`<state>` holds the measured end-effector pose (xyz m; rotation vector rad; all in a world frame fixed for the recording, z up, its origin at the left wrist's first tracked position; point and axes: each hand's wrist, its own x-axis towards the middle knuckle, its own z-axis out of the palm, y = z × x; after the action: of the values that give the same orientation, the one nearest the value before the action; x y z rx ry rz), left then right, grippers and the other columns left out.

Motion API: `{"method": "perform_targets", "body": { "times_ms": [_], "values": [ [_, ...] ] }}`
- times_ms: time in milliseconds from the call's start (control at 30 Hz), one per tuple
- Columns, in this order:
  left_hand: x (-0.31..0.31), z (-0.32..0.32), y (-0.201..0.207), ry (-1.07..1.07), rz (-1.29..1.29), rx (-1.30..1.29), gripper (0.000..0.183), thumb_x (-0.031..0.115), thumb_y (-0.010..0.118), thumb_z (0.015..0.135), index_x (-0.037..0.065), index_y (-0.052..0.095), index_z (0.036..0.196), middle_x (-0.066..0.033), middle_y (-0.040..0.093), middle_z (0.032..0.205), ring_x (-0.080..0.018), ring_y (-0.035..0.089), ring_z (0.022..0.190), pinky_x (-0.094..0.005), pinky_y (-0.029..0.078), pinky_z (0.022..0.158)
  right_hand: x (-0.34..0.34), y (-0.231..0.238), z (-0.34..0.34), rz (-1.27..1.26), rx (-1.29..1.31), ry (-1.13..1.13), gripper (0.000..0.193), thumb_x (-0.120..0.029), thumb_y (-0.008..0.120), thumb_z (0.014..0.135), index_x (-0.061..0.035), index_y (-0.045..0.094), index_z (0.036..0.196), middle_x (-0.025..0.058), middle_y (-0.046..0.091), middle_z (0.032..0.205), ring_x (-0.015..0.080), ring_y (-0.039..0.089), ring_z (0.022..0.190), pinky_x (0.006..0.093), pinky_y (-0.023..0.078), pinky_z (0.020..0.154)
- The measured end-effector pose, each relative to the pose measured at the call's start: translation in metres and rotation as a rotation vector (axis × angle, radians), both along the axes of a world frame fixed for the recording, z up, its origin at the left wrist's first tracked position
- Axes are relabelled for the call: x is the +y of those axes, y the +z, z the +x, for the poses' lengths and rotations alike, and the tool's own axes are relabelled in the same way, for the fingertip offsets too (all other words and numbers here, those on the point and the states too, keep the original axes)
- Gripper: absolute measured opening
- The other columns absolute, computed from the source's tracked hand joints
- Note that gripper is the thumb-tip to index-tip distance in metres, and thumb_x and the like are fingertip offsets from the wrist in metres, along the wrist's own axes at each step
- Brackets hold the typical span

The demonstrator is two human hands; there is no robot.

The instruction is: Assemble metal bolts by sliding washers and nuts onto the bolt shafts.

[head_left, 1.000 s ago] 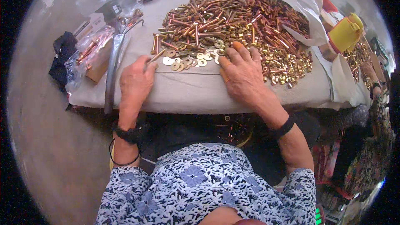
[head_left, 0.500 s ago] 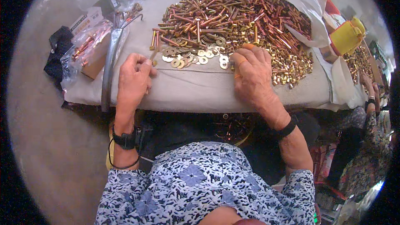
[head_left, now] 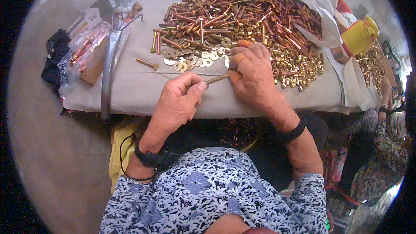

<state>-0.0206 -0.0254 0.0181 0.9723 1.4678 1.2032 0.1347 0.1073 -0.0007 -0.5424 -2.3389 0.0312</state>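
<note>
My left hand (head_left: 180, 99) pinches a brass-coloured bolt (head_left: 216, 79) between thumb and fingers, above the cloth near the table's front edge. The bolt's shank points right, its end close to the thumb of my right hand (head_left: 253, 69). Orange covers sit on several right fingers. Those fingers are bent down at the edge of the washers (head_left: 208, 62) and nuts (head_left: 299, 71); whatever they hold is hidden. A single loose bolt (head_left: 147, 63) lies on the cloth left of the washers. Behind rises a big heap of bolts (head_left: 208, 11).
A curved grey metal bar (head_left: 110, 69) with hooked prongs stands at the left table edge. Beside it lie plastic bags (head_left: 89, 50) of bolts and a black cloth (head_left: 56, 56). At right are a yellow container (head_left: 359, 39) and another person's hand (head_left: 385, 91) by a second heap.
My left hand has moved right, to in front of the washers, and now holds a bolt toward my right hand. A loose bolt shows where it was. My right hand has shifted slightly left.
</note>
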Motion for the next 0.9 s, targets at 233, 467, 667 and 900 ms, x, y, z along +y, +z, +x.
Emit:
{"method": "perform_targets", "body": {
  "times_ms": [233,467,667,900],
  "values": [
    [0.004,0.008,-0.007,-0.005,0.056,0.057,0.019,0.019,0.053,0.089,0.001,0.057,0.084,0.0027,0.048,0.056,-0.0027,0.04,0.046,-0.0203,0.031,0.04,-0.016,0.009,0.017,-0.249,0.197,-0.07,0.014,-0.005,0.065,0.071,-0.004,0.057,0.082,0.0082,0.061,0.082,0.0212,0.058,0.081,0.031,0.044,0.073],
    [0.008,0.022,-0.01,0.028,0.064,0.14,0.018,0.018,0.053,0.088,0.001,0.057,0.084,0.0018,0.049,0.056,-0.0028,0.041,0.046,-0.02,0.032,0.039,-0.034,0.016,0.025,-0.807,0.304,0.02,0.014,-0.012,0.063,0.08,-0.0001,0.058,0.086,0.0047,0.059,0.072,0.0103,0.054,0.066,0.0252,0.044,0.058],
    [0.005,0.023,-0.004,-0.045,-0.014,-0.094,0.02,0.019,0.051,0.089,0.001,0.056,0.082,0.0014,0.047,0.056,-0.0032,0.036,0.036,-0.0187,0.025,0.031,-0.043,0.009,0.03,-0.77,0.427,0.063,0.016,-0.014,0.064,0.078,-0.0016,0.058,0.086,0.0118,0.06,0.072,0.0175,0.057,0.064,0.029,0.047,0.058],
    [0.009,0.023,0.0,-0.166,-0.115,-0.338,0.021,0.022,0.05,0.09,0.002,0.054,0.085,0.0008,0.047,0.058,-0.0033,0.036,0.034,-0.0176,0.024,0.029,-0.031,0.006,0.04,0.021,0.252,0.257,0.021,-0.004,0.061,0.07,-0.0071,0.059,0.091,0.0116,0.058,0.076,0.0293,0.058,0.068,0.0365,0.047,0.058]
  ]
}}
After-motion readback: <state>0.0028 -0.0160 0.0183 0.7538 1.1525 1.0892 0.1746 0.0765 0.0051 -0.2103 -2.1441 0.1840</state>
